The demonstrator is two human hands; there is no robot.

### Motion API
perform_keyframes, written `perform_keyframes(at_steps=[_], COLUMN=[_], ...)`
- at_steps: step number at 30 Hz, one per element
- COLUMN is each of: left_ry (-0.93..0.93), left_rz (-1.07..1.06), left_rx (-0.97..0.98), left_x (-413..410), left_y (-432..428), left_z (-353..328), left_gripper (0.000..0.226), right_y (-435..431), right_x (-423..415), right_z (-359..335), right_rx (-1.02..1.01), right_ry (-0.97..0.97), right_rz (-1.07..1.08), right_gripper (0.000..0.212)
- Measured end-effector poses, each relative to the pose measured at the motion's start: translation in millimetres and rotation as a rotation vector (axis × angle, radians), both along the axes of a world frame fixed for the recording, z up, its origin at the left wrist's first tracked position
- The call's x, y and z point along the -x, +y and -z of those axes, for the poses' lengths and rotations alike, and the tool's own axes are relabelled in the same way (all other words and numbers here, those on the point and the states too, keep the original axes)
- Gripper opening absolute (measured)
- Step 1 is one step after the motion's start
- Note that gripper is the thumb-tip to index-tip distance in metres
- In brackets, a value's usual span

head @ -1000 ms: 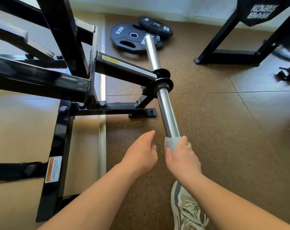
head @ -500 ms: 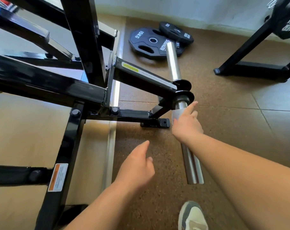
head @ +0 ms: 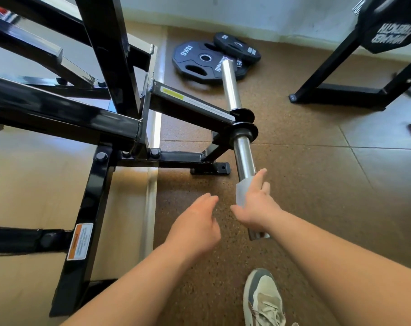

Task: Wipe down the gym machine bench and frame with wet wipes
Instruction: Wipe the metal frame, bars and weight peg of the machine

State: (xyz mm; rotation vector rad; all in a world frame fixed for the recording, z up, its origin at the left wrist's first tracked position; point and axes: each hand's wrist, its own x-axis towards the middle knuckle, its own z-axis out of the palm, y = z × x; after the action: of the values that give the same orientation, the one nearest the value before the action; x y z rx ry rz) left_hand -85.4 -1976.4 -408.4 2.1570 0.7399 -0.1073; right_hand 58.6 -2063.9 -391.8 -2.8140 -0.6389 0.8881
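- My right hand [head: 256, 203] has slid back down the bar [head: 244, 156] from the collar [head: 243, 132] toward the near end. That is one pass up and back, so I judge this stretch nearly done.
- It holds the wipe [head: 241, 191] loosely wrapped on the bar, thumb on one side and fingers on the other, index lifted straight.
- The wipe sits under my palm and shows on the thumb side. Bare chrome runs ahead of my fingertips, with a short stub behind my wrist.
- My left hand [head: 197, 222] hovers just beside it, relaxed and holding nothing.
- The frame [head: 58, 109] lies ahead and left of both hands, apart from the wipe.
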Motion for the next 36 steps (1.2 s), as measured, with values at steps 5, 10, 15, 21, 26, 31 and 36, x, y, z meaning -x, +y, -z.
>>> perform_keyframes(at_steps=[5,10,15,21,26,31,36], left_ry=[-0.152,-0.345,-0.327,-0.204,-0.038,-0.116,-0.168], left_rz=[-0.052,-0.244,-0.385,-0.483,-0.558,-0.646,-0.575], left_rx=[0.011,0.206,0.306,0.352,0.342,0.408,0.424], left_x=[-16,-48,-77,-131,-185,-218,-176], left_y=[-16,-33,-36,-34,-16,20,-14], left_z=[-6,-20,-9,-3,0,4,17], left_gripper=[0.046,0.027,0.03,0.039,0.057,0.076,0.057], right_y=[-6,2,-13,-17,-22,-15,-18], right_x=[-18,-39,-55,-75,-97,-101,-100], right_z=[-25,-30,-22,-22,-4,3,1], right_rx=[-0.402,-0.651,-0.836,-0.726,-0.683,-0.687,-0.601], right_ry=[0.111,0.152,0.198,0.156,0.164,0.209,0.159], right_rz=[0.166,0.339,0.468,0.358,0.409,0.388,0.276], right_gripper=[0.082,0.065,0.082,0.072,0.081,0.08,0.067])
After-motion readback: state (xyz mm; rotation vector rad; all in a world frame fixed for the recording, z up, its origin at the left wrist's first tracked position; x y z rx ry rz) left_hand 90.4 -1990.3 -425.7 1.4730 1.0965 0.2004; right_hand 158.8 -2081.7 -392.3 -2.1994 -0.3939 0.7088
